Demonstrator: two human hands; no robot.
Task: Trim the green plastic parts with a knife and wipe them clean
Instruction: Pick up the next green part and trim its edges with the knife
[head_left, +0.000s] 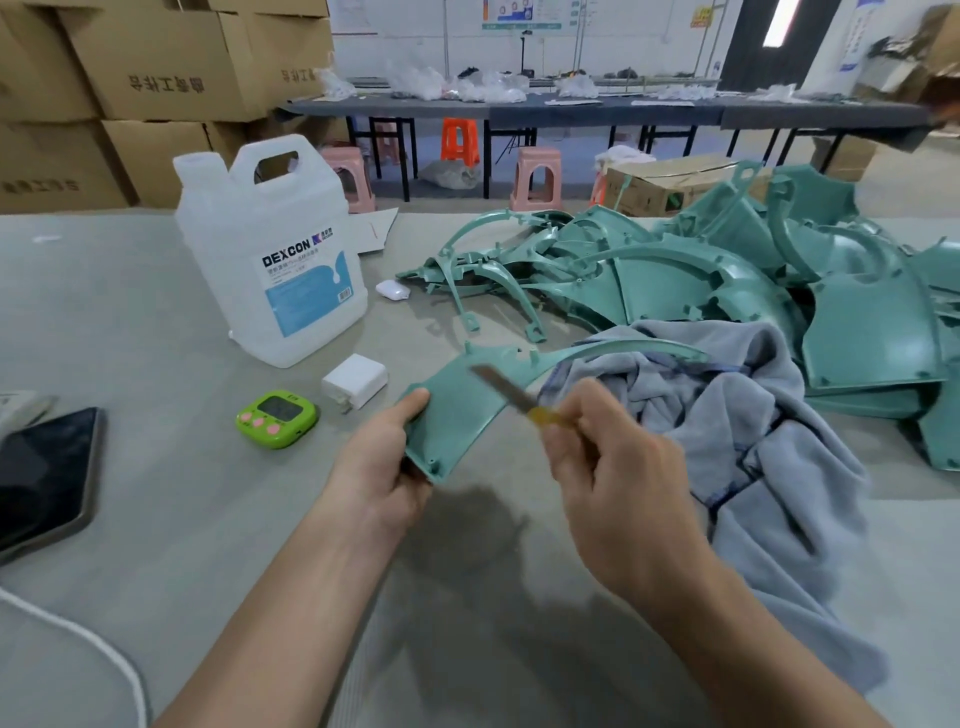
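Observation:
My left hand (387, 467) grips the near corner of a curved green plastic part (457, 410), held just above the table. My right hand (597, 457) pinches the yellow handle of a small knife (506, 391). Its blade, blurred, lies across the part's upper face, pointing up and left. A grey-blue cloth (753, 447) lies crumpled to the right of my hands, under the part's long thin arc. Behind it sits a pile of several more green parts (727, 280).
A white jug labelled DEXCON (270, 249) stands at the left. Near it lie a white charger (356, 382), a green timer (277, 419), a small white case (392, 289) and a dark phone (41, 467) at the left edge. Cardboard boxes (130, 93) and stools stand behind the table.

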